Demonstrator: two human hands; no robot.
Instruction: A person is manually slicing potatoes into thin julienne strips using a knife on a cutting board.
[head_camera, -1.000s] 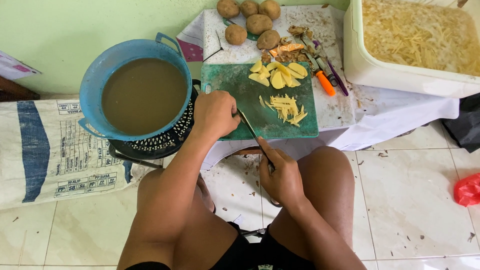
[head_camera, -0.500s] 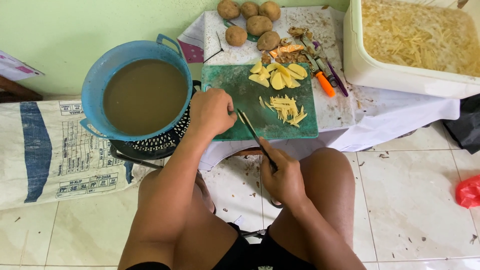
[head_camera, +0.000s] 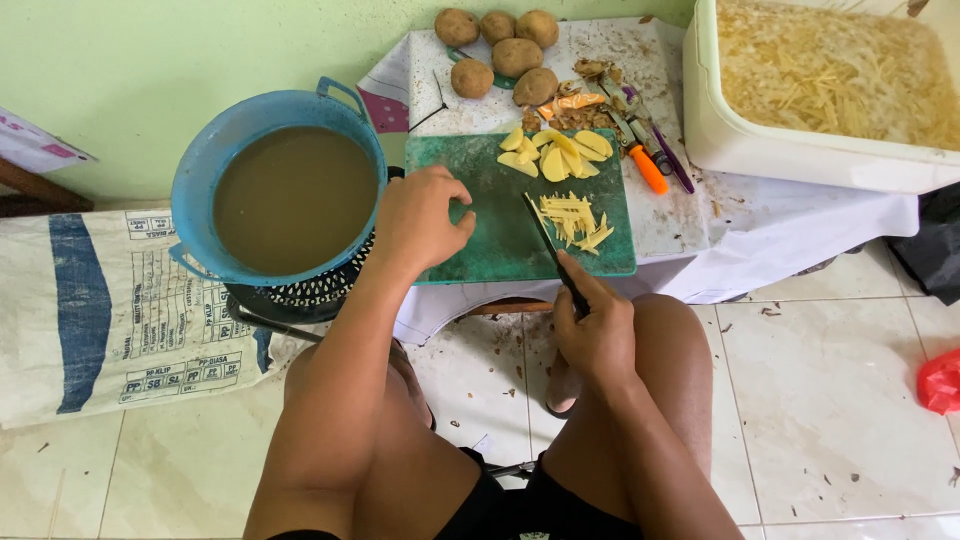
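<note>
A knife (head_camera: 548, 240) with a dark blade lies angled across a green cutting board (head_camera: 490, 235) on the low surface (head_camera: 700, 215), its tip beside a pile of potato strips (head_camera: 572, 218). The right hand (head_camera: 598, 335) is clamped on the knife's handle. The left hand (head_camera: 420, 215) rests on the board's left edge, fingers loosely curled, holding nothing. Potato slices (head_camera: 555, 155) sit at the board's far edge, and a blue basin (head_camera: 275, 185) of brown water stands just left.

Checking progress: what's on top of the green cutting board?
On the green cutting board: potato slices, thin potato strips, the knife and the left hand, which covers the board beneath it.
</note>
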